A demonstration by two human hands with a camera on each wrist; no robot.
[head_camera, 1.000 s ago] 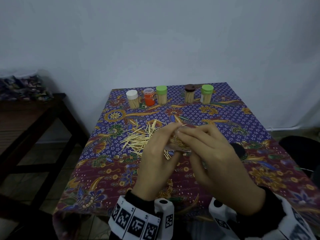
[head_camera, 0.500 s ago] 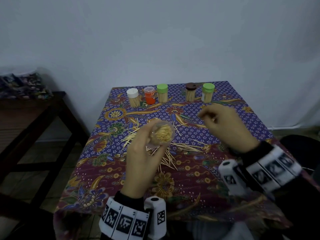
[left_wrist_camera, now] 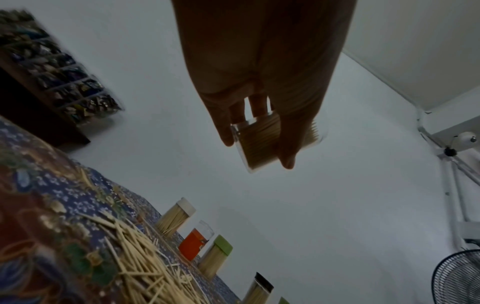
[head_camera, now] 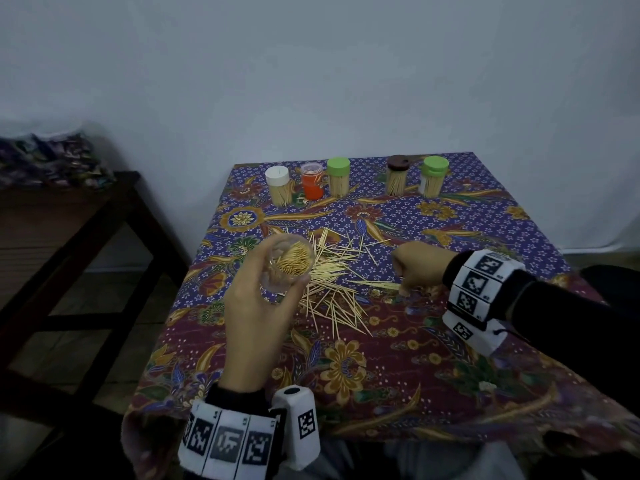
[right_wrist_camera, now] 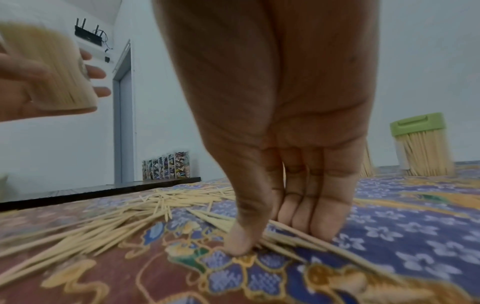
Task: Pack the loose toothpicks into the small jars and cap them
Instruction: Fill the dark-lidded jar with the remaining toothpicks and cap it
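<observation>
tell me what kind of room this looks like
Probably a room in a home, not a workshop: a batik-style tablecloth covers the table, a wifi router hangs on the wall beside a door frame, and a standing fan sits nearby.

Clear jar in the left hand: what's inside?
The clear uncapped plastic jar gripped by the left hand holds a dense bundle of pale wooden toothpicks, tips facing the head camera. Its bottom is hidden by the bundle and fingers.

Clear glossy plastic jar [head_camera: 289,265], pale matt wooden toothpicks [head_camera: 332,289], printed matt cloth tablecloth [head_camera: 398,358], smooth plastic caps [head_camera: 338,165].
</observation>
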